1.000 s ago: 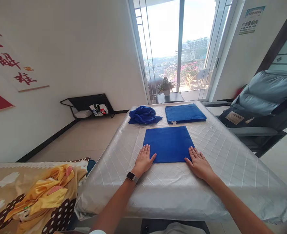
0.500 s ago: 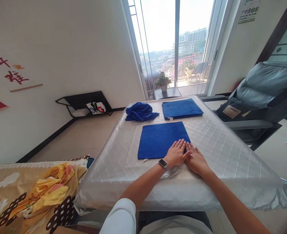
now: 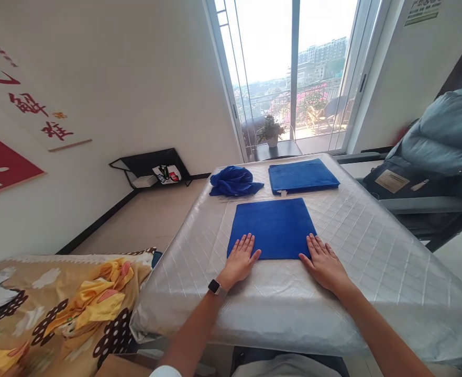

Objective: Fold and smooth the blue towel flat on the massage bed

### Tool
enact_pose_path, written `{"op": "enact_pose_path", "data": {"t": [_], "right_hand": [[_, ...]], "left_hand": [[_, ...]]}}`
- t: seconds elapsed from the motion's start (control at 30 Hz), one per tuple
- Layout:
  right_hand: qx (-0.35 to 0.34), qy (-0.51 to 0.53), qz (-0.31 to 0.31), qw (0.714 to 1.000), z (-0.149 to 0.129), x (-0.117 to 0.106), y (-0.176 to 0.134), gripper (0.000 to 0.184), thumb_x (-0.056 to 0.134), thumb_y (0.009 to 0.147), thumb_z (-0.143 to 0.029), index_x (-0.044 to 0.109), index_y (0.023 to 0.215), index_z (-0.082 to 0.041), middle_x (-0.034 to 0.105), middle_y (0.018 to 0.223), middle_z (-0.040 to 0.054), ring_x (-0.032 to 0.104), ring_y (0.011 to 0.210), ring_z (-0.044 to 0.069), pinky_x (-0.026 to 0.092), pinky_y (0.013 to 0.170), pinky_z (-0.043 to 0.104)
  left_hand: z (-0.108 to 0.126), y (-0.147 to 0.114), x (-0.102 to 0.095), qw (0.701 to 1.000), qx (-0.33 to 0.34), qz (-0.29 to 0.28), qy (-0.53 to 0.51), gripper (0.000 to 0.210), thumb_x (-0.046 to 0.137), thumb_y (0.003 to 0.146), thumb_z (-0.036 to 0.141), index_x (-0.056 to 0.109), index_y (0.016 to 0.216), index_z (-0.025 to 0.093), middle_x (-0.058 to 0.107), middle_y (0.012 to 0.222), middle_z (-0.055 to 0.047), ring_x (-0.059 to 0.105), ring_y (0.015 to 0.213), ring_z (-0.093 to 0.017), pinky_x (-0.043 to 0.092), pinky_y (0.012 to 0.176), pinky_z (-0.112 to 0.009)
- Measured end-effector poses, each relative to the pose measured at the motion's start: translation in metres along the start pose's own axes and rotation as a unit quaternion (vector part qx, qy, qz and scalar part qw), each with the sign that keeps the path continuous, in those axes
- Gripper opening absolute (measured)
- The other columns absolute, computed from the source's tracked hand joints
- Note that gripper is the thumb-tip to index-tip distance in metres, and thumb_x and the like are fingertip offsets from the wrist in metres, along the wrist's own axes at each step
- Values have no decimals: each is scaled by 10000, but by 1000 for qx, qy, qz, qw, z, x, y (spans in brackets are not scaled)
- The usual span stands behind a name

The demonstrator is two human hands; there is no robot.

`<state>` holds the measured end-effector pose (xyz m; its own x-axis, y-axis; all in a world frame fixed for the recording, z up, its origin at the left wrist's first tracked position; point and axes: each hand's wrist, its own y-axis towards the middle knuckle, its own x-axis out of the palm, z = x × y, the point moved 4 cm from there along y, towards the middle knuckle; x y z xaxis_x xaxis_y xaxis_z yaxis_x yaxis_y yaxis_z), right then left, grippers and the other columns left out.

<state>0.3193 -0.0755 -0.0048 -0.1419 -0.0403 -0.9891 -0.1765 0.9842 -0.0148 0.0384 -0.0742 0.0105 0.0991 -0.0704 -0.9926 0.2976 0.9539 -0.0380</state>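
A folded blue towel (image 3: 274,225) lies flat on the silver-covered table (image 3: 368,256) in front of me. On its near left corner rests my left hand (image 3: 240,262), open, with a watch at the wrist. My right hand (image 3: 325,260) lies open at the near right corner, fingertips touching the towel's edge. Behind this towel and to the right is a stack of folded blue towels (image 3: 304,175). A crumpled blue towel (image 3: 234,181) sits in a heap at the back left of the table.
A grey recliner (image 3: 419,204) stands right of the table. To the left is a bed (image 3: 38,293) with yellow clothing (image 3: 93,298) on it. A potted plant (image 3: 271,131) on a chair stands by the glass door. A black rack (image 3: 152,167) is near the wall.
My left hand has moved left from the towel's right corner to its left corner. My right hand stays near the right corner. The view has turned slightly left.
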Motion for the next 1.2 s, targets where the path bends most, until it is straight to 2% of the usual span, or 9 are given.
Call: {"op": "enact_pose_path", "data": {"t": [0.07, 0.17, 0.33, 0.6, 0.8, 0.97, 1.07, 1.13, 1.2], "right_hand": [[0, -2, -7, 1000, 0, -1, -1, 763, 196, 1009, -565, 226, 1601, -84, 144, 1664, 86, 109, 1540, 216, 130, 1257, 439], [6, -14, -17, 1000, -1, -4, -2, 760, 197, 1012, -554, 215, 1600, -73, 137, 1666, 81, 110, 1540, 218, 123, 1259, 429], [5, -14, -12, 1000, -1, -7, 0, 760, 206, 1009, -565, 240, 1597, -85, 166, 1663, 83, 132, 1537, 219, 142, 1256, 424], [-2, -49, -12, 999, 4, -12, 1, 744, 188, 1006, -571, 259, 1599, -126, 203, 1655, 77, 180, 1530, 240, 184, 1237, 483], [-30, -61, 22, 997, -2, -37, 39, 712, 143, 1021, -527, 281, 1594, -128, 215, 1656, 80, 201, 1525, 240, 199, 1227, 463], [6, -54, 23, 998, -5, -19, 73, 710, 164, 1024, -509, 276, 1590, -95, 221, 1656, 105, 190, 1527, 246, 183, 1230, 454], [20, -49, 26, 998, -3, -5, 75, 721, 182, 1022, -511, 255, 1593, -78, 220, 1657, 111, 191, 1525, 258, 172, 1233, 452], [16, -45, 31, 998, -1, -2, 73, 721, 185, 1021, -502, 249, 1593, -68, 218, 1658, 114, 191, 1525, 263, 169, 1234, 453], [10, -41, 32, 999, 0, -3, 70, 703, 193, 1020, -471, 251, 1593, -68, 217, 1659, 114, 182, 1527, 263, 167, 1235, 453]], "left_hand": [[-22, -12, 2, 999, -34, 5, 11, 750, 66, 1030, 601, 171, 1607, 134, 141, 1668, -97, 95, 1542, -237, 141, 1251, -448], [-33, -25, 6, 998, -55, 24, 24, 787, 80, 1026, 612, 158, 1602, 82, 151, 1663, -139, 94, 1541, -252, 168, 1244, -438], [-28, -32, 11, 997, -53, 57, 29, 785, 125, 1028, 612, 128, 1607, 81, 204, 1650, -159, 125, 1537, -262, 223, 1231, -442], [-25, -37, 11, 996, -60, 68, 19, 799, 152, 1021, 625, 164, 1602, 76, 221, 1646, -151, 168, 1530, -264, 228, 1240, -439], [-20, -37, 8, 995, -63, 72, 28, 778, 168, 1032, 590, 180, 1595, 53, 241, 1642, -158, 142, 1535, -271, 219, 1245, -447], [-26, -42, -2, 998, -52, 17, 25, 801, 158, 1023, 625, 251, 1579, 56, 252, 1634, -162, 211, 1521, -274, 250, 1230, -421], [-7, -33, -17, 999, -24, 22, 24, 820, 133, 1015, 651, 293, 1567, 66, 305, 1614, -167, 272, 1503, -276, 276, 1215, -416], [29, -12, -27, 997, 53, 51, 25, 810, 129, 1020, 642, 299, 1564, 66, 304, 1616, -165, 257, 1510, -258, 259, 1222, -400], [75, 20, -32, 984, 154, 88, 21, 780, 135, 1030, 621, 306, 1561, 75, 290, 1627, -149, 218, 1523, -227, 214, 1237, -371]]}}
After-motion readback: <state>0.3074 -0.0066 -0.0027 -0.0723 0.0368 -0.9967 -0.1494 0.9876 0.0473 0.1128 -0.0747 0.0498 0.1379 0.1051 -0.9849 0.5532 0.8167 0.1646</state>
